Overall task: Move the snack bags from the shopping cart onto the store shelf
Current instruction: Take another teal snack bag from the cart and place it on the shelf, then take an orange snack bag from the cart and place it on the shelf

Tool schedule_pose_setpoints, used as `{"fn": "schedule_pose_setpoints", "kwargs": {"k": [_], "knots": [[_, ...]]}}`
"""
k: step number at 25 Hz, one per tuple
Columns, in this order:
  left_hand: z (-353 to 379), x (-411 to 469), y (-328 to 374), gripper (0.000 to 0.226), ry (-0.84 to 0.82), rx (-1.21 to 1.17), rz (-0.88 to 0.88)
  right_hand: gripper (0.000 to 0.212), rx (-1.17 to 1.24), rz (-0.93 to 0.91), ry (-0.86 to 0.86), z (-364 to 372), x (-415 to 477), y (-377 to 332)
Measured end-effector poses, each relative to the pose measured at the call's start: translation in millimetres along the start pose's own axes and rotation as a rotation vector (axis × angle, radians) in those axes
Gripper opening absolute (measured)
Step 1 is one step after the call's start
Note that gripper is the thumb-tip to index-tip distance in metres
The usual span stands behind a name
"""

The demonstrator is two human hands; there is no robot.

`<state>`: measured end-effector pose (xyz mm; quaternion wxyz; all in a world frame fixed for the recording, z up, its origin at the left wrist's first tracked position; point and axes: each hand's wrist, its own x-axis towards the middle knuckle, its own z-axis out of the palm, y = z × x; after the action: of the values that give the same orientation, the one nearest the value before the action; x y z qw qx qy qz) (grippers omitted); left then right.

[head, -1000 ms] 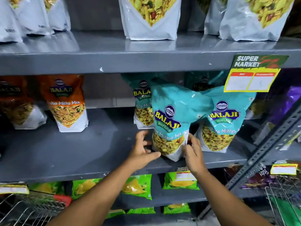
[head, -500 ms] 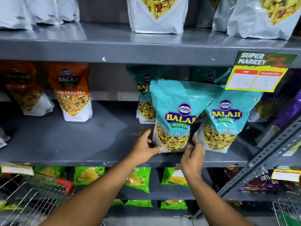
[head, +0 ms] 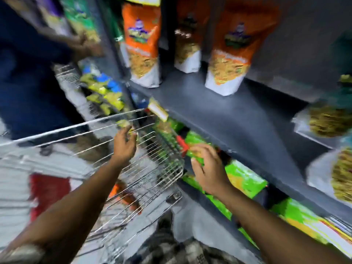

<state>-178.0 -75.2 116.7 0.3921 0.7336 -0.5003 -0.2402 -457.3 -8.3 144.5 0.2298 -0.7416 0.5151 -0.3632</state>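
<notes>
Snack bags stand on the grey shelf (head: 219,111): orange snack bags (head: 226,54) upright toward the back, and teal-and-white ones (head: 327,121) at the right edge, too smeared to read. Whether any bags lie in the shopping cart (head: 144,168) I cannot tell; its wire basket is a blur, with only orange patches low inside that could be packets. Both hands hang over the cart with nothing in them. The left hand (head: 124,144) reaches above the basket rim, fingers loosely spread; the right hand (head: 207,172) hovers just beside the cart's red corner, fingers curled open, in front of the green packets (head: 242,178) on the lower shelf. Another person in dark blue (head: 28,82) stands close on the far side of the cart. My judgement is that the step in hand is fetching another bag. Done well, that means reaching down inside the wires rather than across them, taking a bag by its body with both palms, and lifting it clear of the rim before turning to the bare stretch of shelf.
</notes>
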Motion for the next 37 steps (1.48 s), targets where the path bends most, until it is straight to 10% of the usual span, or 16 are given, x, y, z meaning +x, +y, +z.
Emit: {"fn": "schedule_pose_setpoints", "kwargs": {"k": [6,10,14,19,25,30,37], "knots": [[-86.5,-4.1,-150.3,0.037,0.146,0.063,-0.642,0.043,-0.134,-0.04,-0.689,143.0,91.5,-43.6],[-104.1,-3.9,-207.3,0.04,-0.076,0.065,-0.842,0.048,-0.284,-0.04,-1.002,224.0,118.3,-47.3],[-96.7,-2.3,-253.5,0.053,-0.4,0.493,-0.63,0.052,-0.418,0.004,-1.24,287.1,127.4,-26.2],[-88.2,26.1,-286.5,0.073,-0.607,0.853,0.059,0.018,-0.441,0.134,-1.483,344.6,127.9,-5.2],[-63.2,70.7,-292.3,0.104,-1.095,1.064,0.354,0.03,-0.426,0.168,-1.565,375.6,116.3,1.7],[-56.0,40.2,-300.6,0.046,-0.809,0.9,0.517,0.064,-0.592,0.055,-1.675,372.9,116.5,29.3],[-79.8,52.2,-305.1,0.025,-0.514,0.31,0.054,0.102,-0.449,0.238,-1.728,347.5,118.7,45.0]]}}
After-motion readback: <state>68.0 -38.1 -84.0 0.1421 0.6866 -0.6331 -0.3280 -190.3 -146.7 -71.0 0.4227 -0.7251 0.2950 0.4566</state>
